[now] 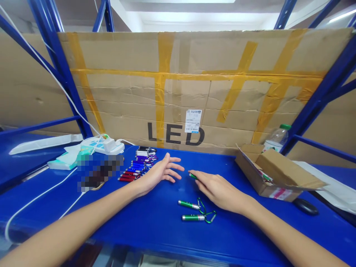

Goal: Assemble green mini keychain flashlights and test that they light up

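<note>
My right hand (218,188) is closed around a small green keychain flashlight (193,175); only its front end shows past the fingertips. Facing it, my left hand (162,171) is open, fingers spread, holding nothing. Below the right hand, two more green flashlights, an upper one (188,204) and a lower one (192,218), lie on the blue table with their green carabiner clips to the right. Behind my left wrist is a column of flashlights sorted by colour: black, white, purple, blue (135,167) and red (128,177). My left hand partly hides their clips.
An open cardboard box (250,174) with small items inside stands at right, a plastic bottle (278,138) behind it and a black mouse (306,206) in front. A power strip (115,147), tissue pack (62,159) and white cables are at left. A big cardboard sheet (125,96) closes the back.
</note>
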A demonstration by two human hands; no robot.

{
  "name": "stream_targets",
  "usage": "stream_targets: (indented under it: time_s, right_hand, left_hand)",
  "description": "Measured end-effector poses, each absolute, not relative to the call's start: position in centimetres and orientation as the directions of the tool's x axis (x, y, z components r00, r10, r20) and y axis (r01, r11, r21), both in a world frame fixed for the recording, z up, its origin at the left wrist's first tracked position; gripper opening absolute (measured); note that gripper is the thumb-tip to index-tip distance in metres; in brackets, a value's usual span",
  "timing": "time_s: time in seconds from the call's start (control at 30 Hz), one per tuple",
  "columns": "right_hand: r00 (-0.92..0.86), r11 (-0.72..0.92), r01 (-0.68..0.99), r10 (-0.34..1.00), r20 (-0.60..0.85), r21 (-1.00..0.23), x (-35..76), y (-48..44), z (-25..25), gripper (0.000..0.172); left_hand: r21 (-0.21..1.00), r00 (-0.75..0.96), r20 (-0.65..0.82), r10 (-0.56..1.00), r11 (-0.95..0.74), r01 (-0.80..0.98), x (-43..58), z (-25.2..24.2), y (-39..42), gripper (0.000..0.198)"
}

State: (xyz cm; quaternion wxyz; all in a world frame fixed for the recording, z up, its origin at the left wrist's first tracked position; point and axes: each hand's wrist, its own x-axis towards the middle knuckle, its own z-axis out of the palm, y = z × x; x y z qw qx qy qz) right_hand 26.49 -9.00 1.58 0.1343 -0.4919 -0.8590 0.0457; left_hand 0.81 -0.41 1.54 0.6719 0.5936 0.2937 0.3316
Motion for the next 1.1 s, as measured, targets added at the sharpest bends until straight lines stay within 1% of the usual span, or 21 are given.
stream_targets:
  time_s: [0.17,0.33,0.53,0.7,0.87,1.0,1.1]
  right_hand:
    - [-0.499,0.527,0.824,0.849,0.173,-0.208,26.5,-9.1,1.4,0.045]
    - [-0.505,0.529,0.823,0.848,0.162,-0.206,26.8,-9.0,1.2,0.048]
    - [-0.523,0.544,0.806,0.839,0.148,-0.235,26.7,-9.1,1.6,0.054]
    - [-0.528,0.557,0.795,0.830,0.178,-0.241,26.3,-9.5,1.7,0.053]
    - [-0.499,0.526,0.814,0.850,0.166,-0.247,26.2,-9.6,2.1,0.053]
    - [-0.475,0.499,0.836,0.866,0.155,-0.228,26.2,-9.5,2.5,0.051]
    - [-0.491,0.514,0.832,0.858,0.151,-0.209,26.1,-9.5,2.4,0.048]
  left_hand:
    - [0.992,0.572,-0.002,0.820,0.072,-0.100,0.9,1.8,-0.6,0.069]
    - [0.992,0.577,0.012,0.816,0.061,-0.108,0.8,1.6,-0.7,0.071]
    - [0.992,0.570,0.005,0.821,0.070,-0.109,0.8,1.6,-0.3,0.067]
    - [0.990,0.576,0.016,0.817,0.067,-0.122,0.8,1.4,-0.2,0.067]
    - [0.992,0.583,0.010,0.813,0.067,-0.110,0.7,1.2,-0.2,0.071]
    - [0.992,0.586,-0.005,0.811,0.077,-0.099,0.8,1.3,-0.3,0.070]
    - [0.992,0.583,-0.001,0.812,0.074,-0.102,0.8,1.5,-0.3,0.068]
